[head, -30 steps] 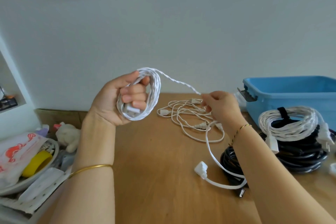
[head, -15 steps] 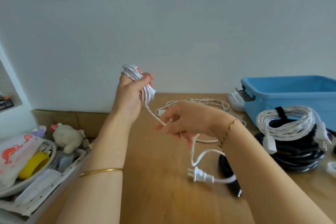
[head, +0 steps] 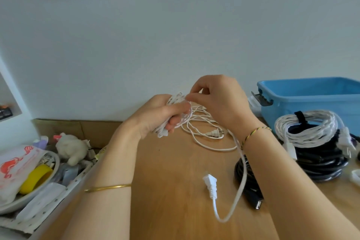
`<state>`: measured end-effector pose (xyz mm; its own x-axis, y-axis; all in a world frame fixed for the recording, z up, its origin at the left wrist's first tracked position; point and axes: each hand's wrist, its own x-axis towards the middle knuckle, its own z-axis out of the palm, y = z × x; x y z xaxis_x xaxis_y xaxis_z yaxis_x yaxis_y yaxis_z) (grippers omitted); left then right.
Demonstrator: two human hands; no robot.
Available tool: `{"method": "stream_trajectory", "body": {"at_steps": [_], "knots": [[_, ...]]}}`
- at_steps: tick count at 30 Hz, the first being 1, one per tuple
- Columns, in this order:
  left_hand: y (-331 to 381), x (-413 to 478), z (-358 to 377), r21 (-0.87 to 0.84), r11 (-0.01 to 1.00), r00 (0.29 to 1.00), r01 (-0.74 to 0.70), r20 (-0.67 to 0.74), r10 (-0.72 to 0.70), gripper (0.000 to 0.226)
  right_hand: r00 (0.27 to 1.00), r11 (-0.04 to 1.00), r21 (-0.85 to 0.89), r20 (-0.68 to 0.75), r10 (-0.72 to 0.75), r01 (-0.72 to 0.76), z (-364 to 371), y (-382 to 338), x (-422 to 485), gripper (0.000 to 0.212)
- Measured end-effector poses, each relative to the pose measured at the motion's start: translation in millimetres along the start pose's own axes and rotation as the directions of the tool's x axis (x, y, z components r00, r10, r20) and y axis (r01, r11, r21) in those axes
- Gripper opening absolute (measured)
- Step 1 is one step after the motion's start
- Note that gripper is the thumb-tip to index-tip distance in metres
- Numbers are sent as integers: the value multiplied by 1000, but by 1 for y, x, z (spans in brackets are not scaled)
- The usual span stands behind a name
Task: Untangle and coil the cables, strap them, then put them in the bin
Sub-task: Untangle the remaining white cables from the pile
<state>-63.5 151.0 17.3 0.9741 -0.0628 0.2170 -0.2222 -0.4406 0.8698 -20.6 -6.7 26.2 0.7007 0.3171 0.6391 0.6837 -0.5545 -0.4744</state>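
Note:
My left hand point(head: 155, 115) grips a small coil of white twisted cable point(head: 176, 101) above the wooden table point(head: 171, 191). My right hand point(head: 218, 101) pinches the cable's strand at the top of the coil. Loose white cables point(head: 204, 130) lie tangled behind the hands. Another white cable ends in a plug point(head: 210, 185) near the table's middle. At the right, a strapped white coil point(head: 307, 128) rests on a black coil point(head: 321, 160). The blue bin point(head: 311, 97) stands at the back right.
A second black cable point(head: 247, 179) with a USB end lies under my right forearm. Left of the table sits a tray of clutter with a plush toy point(head: 71, 148), a yellow tape roll point(head: 35, 178) and a plastic bag point(head: 13, 165). A cardboard box point(head: 78, 128) stands against the wall.
My left hand lowered and turned the coil toward the table. My right hand swung up from below the coil to its top, laying another turn; the plug slid nearer the middle.

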Motion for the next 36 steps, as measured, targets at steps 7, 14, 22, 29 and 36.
{"method": "stream_trajectory", "body": {"at_steps": [7, 14, 22, 29, 36], "knots": [[4, 2, -13, -695, 675, 965, 250, 235, -115, 18, 998, 999, 18, -51, 30, -29, 19, 20, 1, 22], [7, 10, -13, -961, 260, 994, 97, 82, -68, 15, 975, 981, 151, 205, 88, -121, 39, 7, -7, 29], [-8, 24, -19, -797, 466, 870, -384, -481, -106, 22, 728, 996, 9, 683, 55, -84, 54, -21, -21, 30], [-28, 34, -10, -235, 946, 870, -222, -486, 84, 25, 863, 998, 41, 501, -63, 49, 14, -33, -7, 30], [-11, 16, 10, -568, 808, 973, 159, 229, -31, 43, 998, 991, 124, -34, -50, 54, -7, -2, 3, 8]]}}
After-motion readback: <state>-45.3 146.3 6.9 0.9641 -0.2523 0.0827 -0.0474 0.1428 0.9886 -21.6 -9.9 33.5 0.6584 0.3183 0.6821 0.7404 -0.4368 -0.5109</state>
